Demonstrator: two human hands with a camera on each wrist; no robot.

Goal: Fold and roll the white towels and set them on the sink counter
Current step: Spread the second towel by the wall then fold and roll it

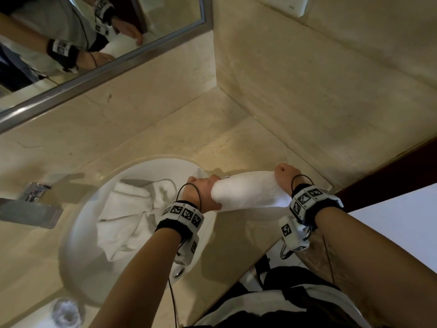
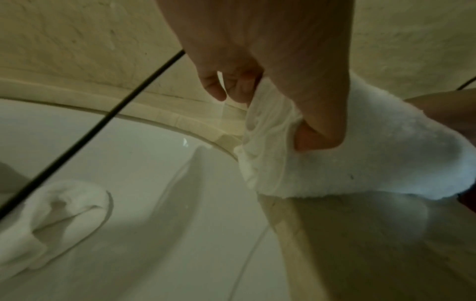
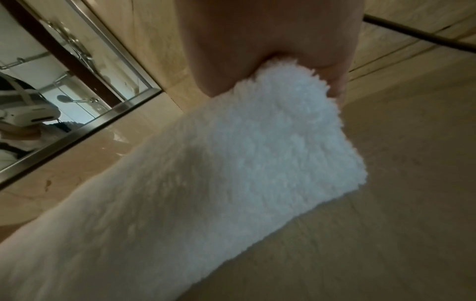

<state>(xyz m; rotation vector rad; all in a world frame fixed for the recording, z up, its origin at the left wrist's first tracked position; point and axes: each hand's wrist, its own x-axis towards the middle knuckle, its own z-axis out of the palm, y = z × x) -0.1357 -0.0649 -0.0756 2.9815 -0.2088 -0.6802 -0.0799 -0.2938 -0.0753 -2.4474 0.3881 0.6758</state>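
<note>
Left grip [image 1: 205,192]: clasps the near end of the rolled towel [image 1: 248,189].
Right grip [image 1: 285,176]: clasps its other end.
Towel: on the bench [image 1: 248,143], beside the sink [image 1: 78,233].
Sink: crumpled white towels [image 1: 127,216] inside.

We are facing beige marble walls [image 1: 307,79] meeting in a far corner, a steel-framed mirror [image 1: 106,67] hanging left, dark wooden trim [image 1: 402,162] running right.

Bare forearms wear black wristbands [image 1: 173,227] carrying white blocks of square black-and-white markers [image 1: 305,200], with thin black cables [image 1: 173,301].
</note>
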